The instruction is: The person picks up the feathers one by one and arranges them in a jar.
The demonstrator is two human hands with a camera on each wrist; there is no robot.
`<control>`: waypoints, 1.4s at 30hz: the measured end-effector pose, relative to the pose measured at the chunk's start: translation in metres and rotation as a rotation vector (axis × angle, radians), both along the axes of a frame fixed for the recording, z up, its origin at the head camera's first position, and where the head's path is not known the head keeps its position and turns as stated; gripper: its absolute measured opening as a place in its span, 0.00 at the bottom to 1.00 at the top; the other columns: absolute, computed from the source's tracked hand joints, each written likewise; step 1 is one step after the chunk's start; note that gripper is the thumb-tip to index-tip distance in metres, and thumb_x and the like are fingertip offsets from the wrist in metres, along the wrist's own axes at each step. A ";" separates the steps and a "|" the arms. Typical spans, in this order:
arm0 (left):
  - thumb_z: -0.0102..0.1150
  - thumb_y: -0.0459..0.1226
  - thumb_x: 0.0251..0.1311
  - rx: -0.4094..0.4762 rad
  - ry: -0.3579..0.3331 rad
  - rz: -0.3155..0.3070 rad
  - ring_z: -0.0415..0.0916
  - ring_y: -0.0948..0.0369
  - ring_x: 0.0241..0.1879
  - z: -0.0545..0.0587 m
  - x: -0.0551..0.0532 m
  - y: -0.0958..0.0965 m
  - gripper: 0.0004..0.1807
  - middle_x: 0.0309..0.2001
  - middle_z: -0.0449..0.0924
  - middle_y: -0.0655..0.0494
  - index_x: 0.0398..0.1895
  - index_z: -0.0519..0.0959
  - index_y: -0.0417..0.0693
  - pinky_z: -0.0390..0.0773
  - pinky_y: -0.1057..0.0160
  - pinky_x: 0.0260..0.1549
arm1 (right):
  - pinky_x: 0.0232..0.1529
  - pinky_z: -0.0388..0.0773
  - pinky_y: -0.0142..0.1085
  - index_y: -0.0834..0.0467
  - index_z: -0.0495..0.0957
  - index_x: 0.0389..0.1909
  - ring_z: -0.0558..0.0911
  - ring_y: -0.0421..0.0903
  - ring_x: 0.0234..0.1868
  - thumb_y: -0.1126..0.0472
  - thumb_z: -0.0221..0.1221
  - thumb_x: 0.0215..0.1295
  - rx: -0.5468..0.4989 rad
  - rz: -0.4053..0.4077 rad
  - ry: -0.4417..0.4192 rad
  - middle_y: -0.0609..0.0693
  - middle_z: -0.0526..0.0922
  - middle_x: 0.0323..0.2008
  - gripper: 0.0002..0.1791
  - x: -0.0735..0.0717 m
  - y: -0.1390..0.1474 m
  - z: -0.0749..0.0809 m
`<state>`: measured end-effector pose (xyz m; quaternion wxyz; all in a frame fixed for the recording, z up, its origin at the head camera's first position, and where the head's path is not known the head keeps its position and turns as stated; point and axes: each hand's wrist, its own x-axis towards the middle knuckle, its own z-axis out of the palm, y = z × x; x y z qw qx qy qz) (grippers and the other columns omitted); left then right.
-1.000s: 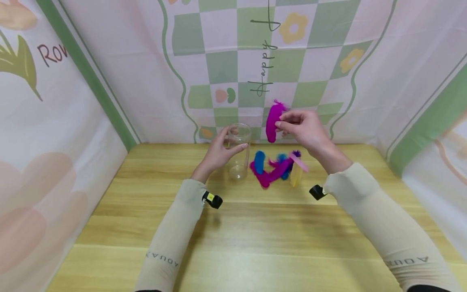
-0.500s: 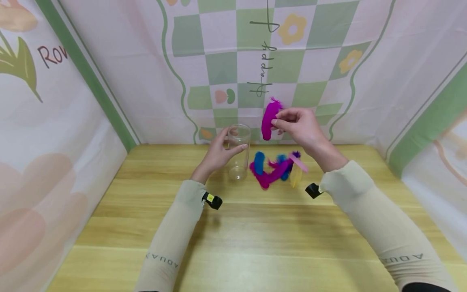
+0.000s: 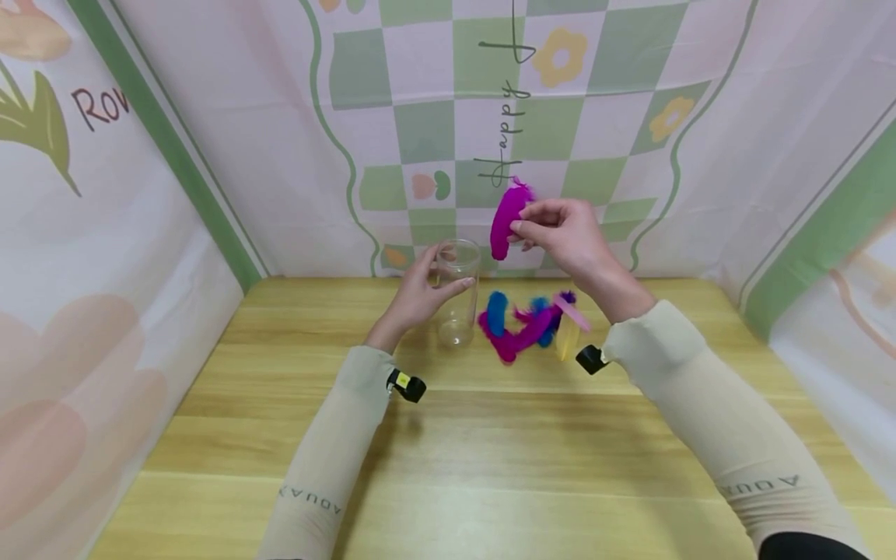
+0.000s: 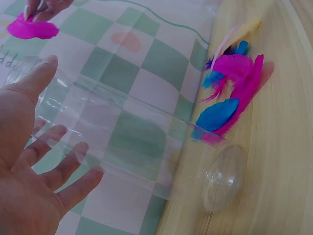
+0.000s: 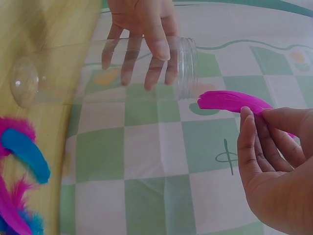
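Observation:
A clear plastic jar (image 3: 457, 307) stands upright and uncapped on the table. My left hand (image 3: 423, 294) holds it round the upper part, thumb across the near side and fingers behind the wall, as the right wrist view shows. Between thumb and fingertips, my right hand (image 3: 565, 237) pinches a magenta feather (image 5: 234, 101). The feather hangs in the air, above and to the right of the jar's mouth (image 3: 458, 250), apart from it. On the table right of the jar lies a loose pile of magenta feathers (image 4: 252, 83), blue feathers (image 4: 217, 115), a yellow feather (image 3: 568, 338) and a pink feather (image 3: 574, 313).
The wooden table (image 3: 448, 467) ends at the back against an upright cloth (image 3: 420, 132) with green checks. Printed cloth walls (image 3: 91, 373) rise on both sides. The feather pile sits close to the jar's base, below my right hand.
My right hand has moved left and slightly up with the magenta feather, nearer to the jar's mouth. The left hand, the jar and the feather pile have stayed put.

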<state>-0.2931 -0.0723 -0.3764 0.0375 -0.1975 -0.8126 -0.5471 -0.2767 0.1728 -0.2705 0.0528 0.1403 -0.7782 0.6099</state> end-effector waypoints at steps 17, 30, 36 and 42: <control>0.70 0.53 0.63 0.012 -0.013 -0.003 0.75 0.56 0.60 -0.001 0.000 0.000 0.38 0.66 0.72 0.54 0.72 0.66 0.55 0.78 0.53 0.57 | 0.37 0.85 0.33 0.70 0.81 0.45 0.89 0.43 0.35 0.65 0.65 0.69 -0.039 0.004 0.009 0.48 0.89 0.34 0.11 -0.001 -0.012 0.004; 0.69 0.54 0.63 0.014 -0.012 -0.013 0.76 0.58 0.59 0.000 0.000 0.000 0.40 0.65 0.72 0.58 0.74 0.64 0.54 0.79 0.53 0.56 | 0.38 0.86 0.35 0.69 0.81 0.44 0.89 0.44 0.35 0.65 0.65 0.70 -0.071 0.023 0.004 0.49 0.89 0.34 0.10 -0.005 -0.023 0.003; 0.69 0.54 0.64 0.007 -0.012 -0.014 0.75 0.57 0.59 0.000 -0.001 0.000 0.41 0.65 0.72 0.57 0.75 0.63 0.52 0.78 0.53 0.56 | 0.38 0.85 0.36 0.69 0.82 0.43 0.88 0.44 0.35 0.66 0.65 0.69 -0.088 0.027 0.003 0.50 0.89 0.33 0.09 -0.007 -0.027 0.001; 0.69 0.54 0.63 0.002 -0.011 -0.004 0.76 0.58 0.59 -0.001 -0.001 0.000 0.41 0.65 0.72 0.56 0.75 0.64 0.53 0.79 0.53 0.56 | 0.39 0.85 0.36 0.70 0.82 0.44 0.89 0.44 0.35 0.67 0.65 0.69 -0.089 0.034 -0.005 0.53 0.89 0.35 0.09 -0.008 -0.030 -0.002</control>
